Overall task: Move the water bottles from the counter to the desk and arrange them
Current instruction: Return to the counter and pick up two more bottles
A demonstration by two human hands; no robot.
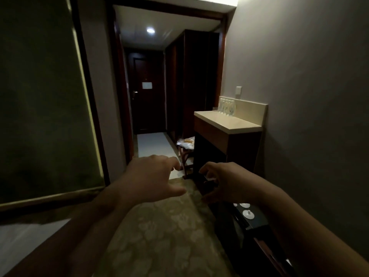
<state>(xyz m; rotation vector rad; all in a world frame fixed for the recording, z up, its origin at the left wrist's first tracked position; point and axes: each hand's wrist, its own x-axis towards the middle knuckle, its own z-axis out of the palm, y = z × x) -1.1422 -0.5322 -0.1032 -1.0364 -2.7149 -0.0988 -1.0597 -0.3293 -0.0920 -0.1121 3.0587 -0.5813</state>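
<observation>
Ahead, a row of clear plastic water bottles [227,107] is standing upright at the back of a cream stone-topped counter [229,121] with a dark wooden base, against the right-hand wall and well apart from both hands. The bare left hand [153,174] is reaching forward at mid-frame, fingers loosely curled and thumb spread, holding nothing. The bare right hand [223,181] is hovering just beside it, fingers bent in a wide, empty claw. Both are pointing toward the counter, with the bottles lying above and to the right of them. Bottle labels are showing only as pale blurs; no writing can be read. A white notice [147,85] on the dark wooden door [146,92] at the corridor's end is likewise illegible. Below the right wrist, small white round objects [246,209] are resting on a dark desk surface [253,220].
</observation>
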